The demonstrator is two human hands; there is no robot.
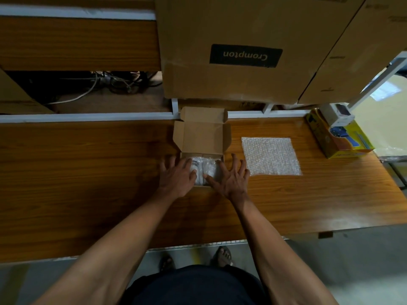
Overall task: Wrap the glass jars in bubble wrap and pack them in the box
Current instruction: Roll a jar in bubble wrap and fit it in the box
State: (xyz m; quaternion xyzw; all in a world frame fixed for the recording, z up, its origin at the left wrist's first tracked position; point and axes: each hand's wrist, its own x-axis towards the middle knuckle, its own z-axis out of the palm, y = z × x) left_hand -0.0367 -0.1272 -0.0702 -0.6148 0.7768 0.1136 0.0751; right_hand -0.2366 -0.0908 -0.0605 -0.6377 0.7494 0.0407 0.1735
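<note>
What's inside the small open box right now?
Two bubble-wrapped bundles lie side by side in the small box. Both hands' fingers cover parts; the box floor is hidden.

Raised lid [201,137] blocks the box [184,155] behind; bare table [88,172] leftward.

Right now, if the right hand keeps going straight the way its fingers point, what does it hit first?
Probably the raised lid flap of the small box. The right hand points away from the person over the wrapped jars; depth is unclear, so it may pass beside the flap.
</note>
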